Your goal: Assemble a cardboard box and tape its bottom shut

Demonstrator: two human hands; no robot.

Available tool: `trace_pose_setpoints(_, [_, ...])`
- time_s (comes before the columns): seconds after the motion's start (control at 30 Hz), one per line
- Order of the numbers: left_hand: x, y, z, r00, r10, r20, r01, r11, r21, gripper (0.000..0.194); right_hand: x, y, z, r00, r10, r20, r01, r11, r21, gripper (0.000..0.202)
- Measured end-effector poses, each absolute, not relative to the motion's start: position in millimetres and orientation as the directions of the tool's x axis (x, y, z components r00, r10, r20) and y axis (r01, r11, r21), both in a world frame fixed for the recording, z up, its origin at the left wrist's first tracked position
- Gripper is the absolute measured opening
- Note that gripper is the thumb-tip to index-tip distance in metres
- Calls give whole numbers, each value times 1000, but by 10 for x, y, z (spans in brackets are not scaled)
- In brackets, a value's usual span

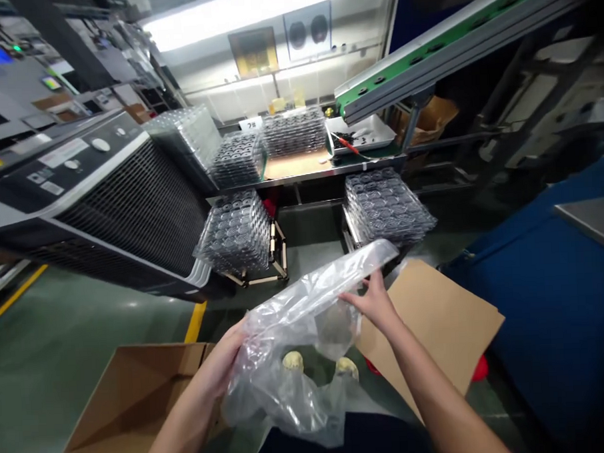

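A clear plastic bag (296, 320) stretches between my two hands, with a long flat clear bundle in its upper part, tilted up toward the right. My left hand (232, 353) is closed on the bag's left end. At the bundle's right end, my right hand (372, 300) grips the plastic from below, thumb and fingers partly spread around it. The lower part of the bag hangs loose and crumpled above my shoes. What lies inside the bundle is too glossy to make out.
An open cardboard box (134, 394) stands at lower left, a flat cardboard sheet (436, 321) at right. Stacked clear trays (237, 233) and more trays (386, 206) flank the gap before the workbench (299, 165). A green conveyor (449, 40) slopes above; a blue container (549, 276) is right.
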State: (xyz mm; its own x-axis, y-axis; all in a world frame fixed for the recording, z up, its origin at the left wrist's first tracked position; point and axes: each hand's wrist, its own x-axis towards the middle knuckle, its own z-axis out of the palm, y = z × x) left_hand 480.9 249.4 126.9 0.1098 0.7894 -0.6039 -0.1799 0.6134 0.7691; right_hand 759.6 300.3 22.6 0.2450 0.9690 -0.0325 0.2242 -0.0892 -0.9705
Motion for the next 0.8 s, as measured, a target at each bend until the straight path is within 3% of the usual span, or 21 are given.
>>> trace_pose_setpoints(0.07, [4715,2423,1292,112,752,-649,-110,659,744,35,7511,3271,316,74,994,-75,145,-85,-986,99])
trace_pose_setpoints(0.2, [4456,2351,1350,79,707,-703,-46,707,706,35,7338,3631,611,-336,937,-99,50,-88,-995,53])
trace_pose_setpoints(0.27, [4370,2349,1398,77,683,-727,-170,727,665,30,7277,3703,767,-441,894,-78,25,-74,-997,37])
trace_pose_setpoints(0.33, [4342,2369,1454,54,682,-729,-389,687,614,22,7244,3684,875,-440,897,-38,-10,-47,-999,31])
trace_pose_setpoints(0.43, [4372,2453,1530,-19,761,-648,-680,465,567,20,7243,3453,902,-353,935,14,-67,-10,-998,25])
trace_pose_setpoints(0.5, [4415,2553,1557,-84,822,-563,-772,304,558,28,7230,3191,838,-361,933,12,-81,-18,-997,22])
trace_pose_setpoints(0.57, [4493,2687,1553,-135,848,-513,-808,206,552,37,7160,2917,735,-438,899,-5,-61,-35,-998,29])
trace_pose_setpoints(0.7, [4874,2969,1484,-108,877,-469,-794,208,571,48,6814,2607,515,-527,847,-66,-54,-111,-992,106])
trace_pose_setpoints(0.73, [5010,3021,1469,-65,889,-454,-788,234,570,46,6719,2593,478,-519,848,-108,-89,-179,-980,111])
trace_pose_setpoints(0.8, [5270,3084,1463,49,896,-441,-765,317,560,33,6592,2623,440,-503,839,-209,-151,-323,-934,95])
